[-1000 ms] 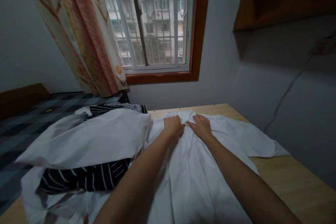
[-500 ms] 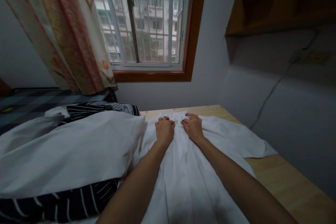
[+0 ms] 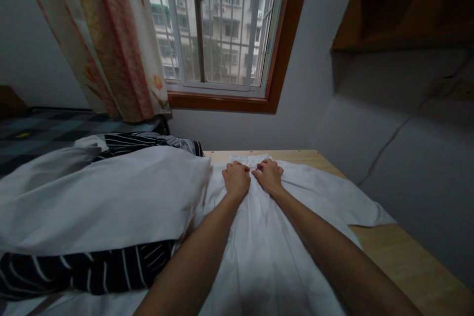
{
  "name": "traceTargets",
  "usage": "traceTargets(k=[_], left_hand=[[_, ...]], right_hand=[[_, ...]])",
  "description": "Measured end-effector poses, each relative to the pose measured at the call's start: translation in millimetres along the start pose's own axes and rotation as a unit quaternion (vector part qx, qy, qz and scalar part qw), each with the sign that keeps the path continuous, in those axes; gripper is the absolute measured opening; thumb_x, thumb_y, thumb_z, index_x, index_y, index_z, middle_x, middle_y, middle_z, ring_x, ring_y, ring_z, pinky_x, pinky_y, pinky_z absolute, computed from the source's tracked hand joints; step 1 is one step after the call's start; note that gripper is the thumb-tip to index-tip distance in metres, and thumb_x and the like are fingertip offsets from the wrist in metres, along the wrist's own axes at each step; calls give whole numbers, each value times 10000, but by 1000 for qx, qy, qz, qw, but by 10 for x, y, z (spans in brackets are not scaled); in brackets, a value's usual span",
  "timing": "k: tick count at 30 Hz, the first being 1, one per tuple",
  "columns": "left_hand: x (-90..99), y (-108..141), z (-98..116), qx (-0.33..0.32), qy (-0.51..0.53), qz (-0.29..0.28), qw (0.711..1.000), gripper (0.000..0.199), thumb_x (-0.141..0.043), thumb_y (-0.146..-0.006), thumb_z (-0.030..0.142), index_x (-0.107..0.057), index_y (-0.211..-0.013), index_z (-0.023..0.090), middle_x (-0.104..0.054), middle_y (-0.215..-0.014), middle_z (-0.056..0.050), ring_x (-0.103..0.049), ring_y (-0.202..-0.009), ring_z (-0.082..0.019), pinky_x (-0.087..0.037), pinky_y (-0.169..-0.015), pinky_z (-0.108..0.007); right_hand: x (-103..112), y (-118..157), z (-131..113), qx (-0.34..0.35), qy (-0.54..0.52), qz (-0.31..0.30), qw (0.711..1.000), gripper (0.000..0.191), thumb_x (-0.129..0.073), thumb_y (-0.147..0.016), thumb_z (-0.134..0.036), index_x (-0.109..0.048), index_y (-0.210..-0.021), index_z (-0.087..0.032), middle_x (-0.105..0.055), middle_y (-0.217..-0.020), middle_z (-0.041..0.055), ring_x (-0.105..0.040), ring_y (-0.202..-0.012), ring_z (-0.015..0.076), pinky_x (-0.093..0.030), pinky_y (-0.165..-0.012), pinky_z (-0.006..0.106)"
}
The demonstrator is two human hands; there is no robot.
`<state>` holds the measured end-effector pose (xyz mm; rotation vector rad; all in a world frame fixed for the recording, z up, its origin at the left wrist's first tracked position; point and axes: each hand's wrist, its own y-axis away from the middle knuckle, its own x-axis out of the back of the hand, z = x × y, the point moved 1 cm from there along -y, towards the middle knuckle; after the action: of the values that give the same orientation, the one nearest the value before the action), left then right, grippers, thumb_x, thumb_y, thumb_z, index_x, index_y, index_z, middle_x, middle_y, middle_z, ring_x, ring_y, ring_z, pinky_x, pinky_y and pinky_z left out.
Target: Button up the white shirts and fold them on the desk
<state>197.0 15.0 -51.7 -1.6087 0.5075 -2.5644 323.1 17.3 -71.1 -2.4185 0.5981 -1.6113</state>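
Observation:
A white shirt (image 3: 259, 242) lies spread out, its collar end far from me and one sleeve (image 3: 351, 202) stretched to the right. Both arms reach over it to the collar. My left hand (image 3: 237, 178) has its fingers curled on the cloth just below the collar, pinching it. Close beside it, my right hand (image 3: 269, 175) pinches the shirt's other front edge. Folds run down from between the hands toward me. The fingertips are small and partly hidden, so any button there cannot be made out.
Under the shirt is a pale wooden tabletop (image 3: 403, 247). To the left lies a heap of white cloth (image 3: 148, 197) and black-and-white striped cloth (image 3: 107, 269). A curtain (image 3: 111, 44) hangs by the window (image 3: 222, 24). A wooden shelf (image 3: 403, 34) juts out at upper right.
My hands have drawn a little closer together at the collar, and the cloth between them is more gathered. The view has shifted and tilted slightly.

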Motion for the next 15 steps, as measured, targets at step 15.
traceTargets(k=[15], left_hand=[[-18,-12,5,0,56,42,998,190,-626,-837,390,-756,-865,254,-658,-1069,-47,-517,-1036,-241,-393,-849,-364]], right_hand=[[-23,46,98,33,-94,29,995,138,-571,-856,-270,-675,-922,-208,-603,-1138,67,-522,-1042,224,-380,-862,351]])
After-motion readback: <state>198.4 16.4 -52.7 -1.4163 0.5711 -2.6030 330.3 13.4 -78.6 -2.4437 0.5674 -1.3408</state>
